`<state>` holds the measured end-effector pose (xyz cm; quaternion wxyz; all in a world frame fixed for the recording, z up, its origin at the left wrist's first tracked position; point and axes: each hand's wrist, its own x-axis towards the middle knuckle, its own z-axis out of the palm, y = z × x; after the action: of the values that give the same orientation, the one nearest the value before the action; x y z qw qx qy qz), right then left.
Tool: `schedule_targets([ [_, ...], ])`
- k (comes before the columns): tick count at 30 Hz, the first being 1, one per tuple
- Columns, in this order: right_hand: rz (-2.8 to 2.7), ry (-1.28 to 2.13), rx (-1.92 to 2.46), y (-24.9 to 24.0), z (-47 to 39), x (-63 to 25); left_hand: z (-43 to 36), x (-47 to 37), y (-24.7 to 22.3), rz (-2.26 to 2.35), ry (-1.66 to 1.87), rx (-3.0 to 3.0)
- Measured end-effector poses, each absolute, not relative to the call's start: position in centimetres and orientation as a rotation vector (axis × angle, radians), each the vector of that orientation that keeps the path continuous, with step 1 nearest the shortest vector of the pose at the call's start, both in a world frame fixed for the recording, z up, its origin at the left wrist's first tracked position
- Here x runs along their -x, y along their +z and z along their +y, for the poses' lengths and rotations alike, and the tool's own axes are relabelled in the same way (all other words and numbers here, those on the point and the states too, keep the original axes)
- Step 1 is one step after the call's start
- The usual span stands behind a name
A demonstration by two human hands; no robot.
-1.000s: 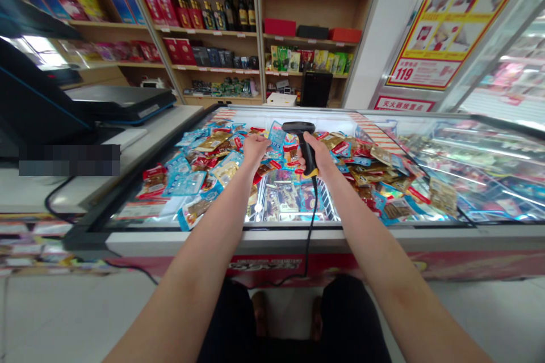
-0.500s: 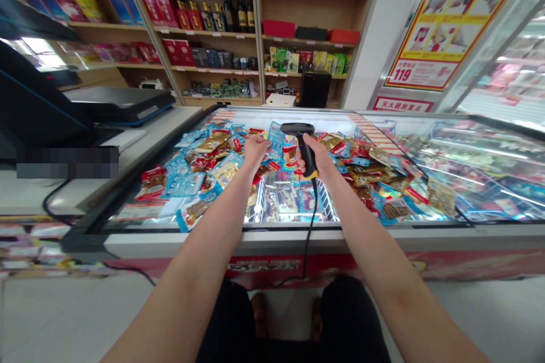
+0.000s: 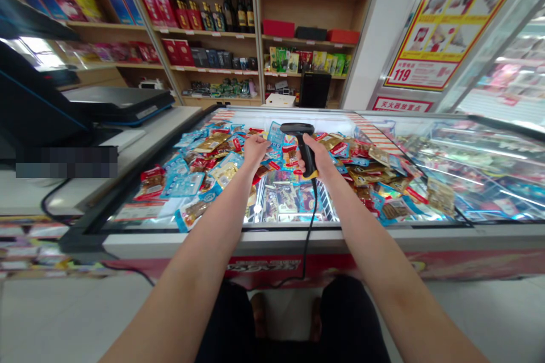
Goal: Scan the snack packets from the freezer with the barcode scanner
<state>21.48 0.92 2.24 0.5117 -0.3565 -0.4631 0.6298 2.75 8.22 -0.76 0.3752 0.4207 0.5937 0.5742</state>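
The right hand (image 3: pixel 317 159) gripped a black barcode scanner (image 3: pixel 300 139) with a yellow-tipped handle and trailing cable, upright above the freezer lid (image 3: pixel 374 136). The left hand (image 3: pixel 254 148) pinched a light-blue snack packet (image 3: pixel 276 135) just beside its head.

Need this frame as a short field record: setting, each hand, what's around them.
setting: shop, glass-topped chest freezer strewn with snack packets
left hand: closed on a blue packet at the top of the pile
right hand: wrapped round the grip of a black barcode scanner, head turned toward the blue packet
cable: hangs from the scanner over the freezer's front edge
left side: counter with a dark register terminal
background: wooden shelves with boxes and bottles; red and yellow poster
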Motion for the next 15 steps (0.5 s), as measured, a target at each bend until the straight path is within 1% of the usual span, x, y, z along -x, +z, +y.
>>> schedule_targets([
  [3, -1.101, 1.481, 0.856, 2.4, 0.9, -21.9, 7.7, -2.9, -0.4, 1.532, 1.470, -1.080],
  [9, -1.061, 1.272, 0.932, 2.5, 1.2, -24.4, 7.7, -4.1, -0.5, 1.536, 1.493, -1.129],
  [13, -1.047, 1.177, 0.930, 2.5, 1.1, -26.1, 8.5, -7.0, -0.5, 1.433, 1.549, -1.083],
  [15, -1.042, 1.123, 0.923, 2.5, 1.0, -26.6, 8.7, -8.8, -0.3, 1.405, 1.515, -1.071],
])
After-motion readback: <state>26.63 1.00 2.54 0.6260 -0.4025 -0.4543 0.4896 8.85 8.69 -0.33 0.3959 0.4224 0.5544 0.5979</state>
